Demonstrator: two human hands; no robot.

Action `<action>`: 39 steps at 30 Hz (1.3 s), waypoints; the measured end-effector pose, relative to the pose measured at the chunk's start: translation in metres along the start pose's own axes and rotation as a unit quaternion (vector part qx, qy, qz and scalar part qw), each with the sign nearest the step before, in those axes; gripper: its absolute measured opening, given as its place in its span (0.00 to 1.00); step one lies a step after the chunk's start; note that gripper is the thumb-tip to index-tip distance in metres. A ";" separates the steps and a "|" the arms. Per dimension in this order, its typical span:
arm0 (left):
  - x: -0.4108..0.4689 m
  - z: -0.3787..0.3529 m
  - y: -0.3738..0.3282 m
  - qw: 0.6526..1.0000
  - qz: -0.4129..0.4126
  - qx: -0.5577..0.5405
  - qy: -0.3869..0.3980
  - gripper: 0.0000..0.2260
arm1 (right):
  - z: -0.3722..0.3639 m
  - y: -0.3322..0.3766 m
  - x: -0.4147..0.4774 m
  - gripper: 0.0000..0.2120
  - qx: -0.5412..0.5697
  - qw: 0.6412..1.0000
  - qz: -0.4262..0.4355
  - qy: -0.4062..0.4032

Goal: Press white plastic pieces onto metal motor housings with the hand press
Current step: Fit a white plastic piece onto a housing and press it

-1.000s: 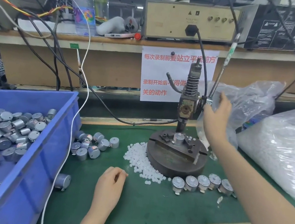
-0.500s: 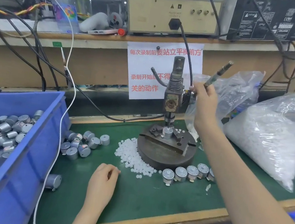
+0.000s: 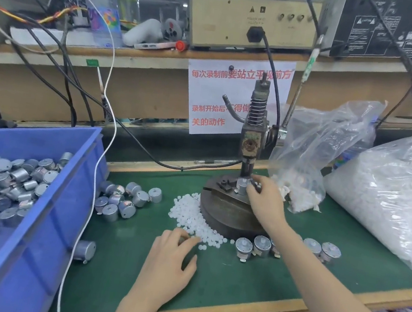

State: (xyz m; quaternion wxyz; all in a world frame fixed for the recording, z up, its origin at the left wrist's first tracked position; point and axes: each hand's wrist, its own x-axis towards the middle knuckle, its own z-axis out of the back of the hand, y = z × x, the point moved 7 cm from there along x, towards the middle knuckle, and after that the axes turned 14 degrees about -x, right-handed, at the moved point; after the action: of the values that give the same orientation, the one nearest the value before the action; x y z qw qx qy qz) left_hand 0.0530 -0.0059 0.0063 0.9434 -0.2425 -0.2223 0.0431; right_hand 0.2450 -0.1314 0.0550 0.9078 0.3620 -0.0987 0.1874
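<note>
Housings [image 3: 4,188] of grey metal fill the blue bin [image 3: 68,202] at the far left, and a loose cluster [image 3: 124,201] lies on the green surface [image 3: 235,279] just beside it. Next comes the heap of white plastic pieces [image 3: 188,215], touching the press base [image 3: 223,216]. The left hand [image 3: 171,259] sits at the heap's near edge with fingers curled down onto the pieces — whether it pinches one I cannot tell. Right of that the hand press [image 3: 253,136] stands upright, and directly under its ram sits the seated housing [image 3: 241,186], its axis vertical and in line with the ram. The right hand [image 3: 265,202] is the one on it, fingertips curled round its right side. Lifting it out looks to be that hand's job — straight up, then toward the row of finished housings [image 3: 261,245] at the front of the base. The lever [image 3: 301,90] stands free, above and behind that hand.
</note>
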 end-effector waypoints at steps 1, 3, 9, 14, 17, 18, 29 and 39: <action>0.000 0.000 0.000 1.000 -0.002 -0.001 0.001 0.14 | -0.005 0.005 0.002 0.18 -0.018 0.999 0.026 0.013; 0.000 0.000 0.002 1.000 0.002 -0.004 0.003 0.14 | -0.012 0.012 0.007 0.19 -0.055 0.996 0.058 0.038; -0.001 -0.001 0.003 1.000 -0.002 -0.006 -0.008 0.11 | -0.008 0.018 0.004 0.18 -0.124 0.987 0.102 0.006; 0.000 -0.003 0.007 1.000 -0.002 -0.001 -0.002 0.15 | -0.006 0.032 -0.050 0.15 -0.049 0.988 0.143 0.041; 0.000 -0.004 0.007 1.000 -0.009 0.000 0.003 0.17 | -0.012 0.033 -0.086 0.13 -0.055 0.976 0.196 0.070; 0.000 -0.005 0.007 1.000 -0.011 0.005 0.006 0.17 | -0.015 0.031 -0.095 0.13 -0.065 0.972 0.211 0.083; 0.000 -0.001 0.010 0.999 0.008 -0.037 -0.012 0.12 | -0.019 0.035 -0.120 0.14 -0.160 0.939 0.304 0.033; 0.004 0.000 0.010 0.994 0.022 -0.101 -0.020 0.12 | -0.059 0.115 -0.109 0.15 -0.067 0.941 0.308 0.123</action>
State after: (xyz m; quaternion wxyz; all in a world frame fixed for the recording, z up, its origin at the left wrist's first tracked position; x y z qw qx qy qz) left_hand 0.0571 0.0039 0.0028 0.9082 -0.3406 -0.2386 0.0463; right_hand 0.1009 -0.0429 0.0494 0.8330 0.2264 -0.1050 0.4938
